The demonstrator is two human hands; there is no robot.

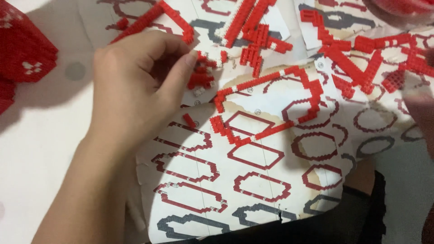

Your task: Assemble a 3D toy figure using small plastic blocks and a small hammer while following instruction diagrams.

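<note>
My left hand (135, 86) rests on a printed instruction sheet (253, 199) covered with ring-shaped diagrams. Its thumb and fingers curl together over a small pile of loose red micro bricks (201, 77); whether a brick is pinched between them is hidden. Just right of the hand lies a partly built red ring of small bricks (271, 106) with a few white ones. A lone red brick (189, 120) sits below the thumb. My right hand (422, 119) shows only as a blurred edge at the far right, near more red brick strips (361, 58).
Several other red brick chains lie across the top of the sheets (253, 27). A built red block with white spots (22, 49) stands at the far left on the pale table (40, 135). A dark cloth (361, 217) shows at the bottom right.
</note>
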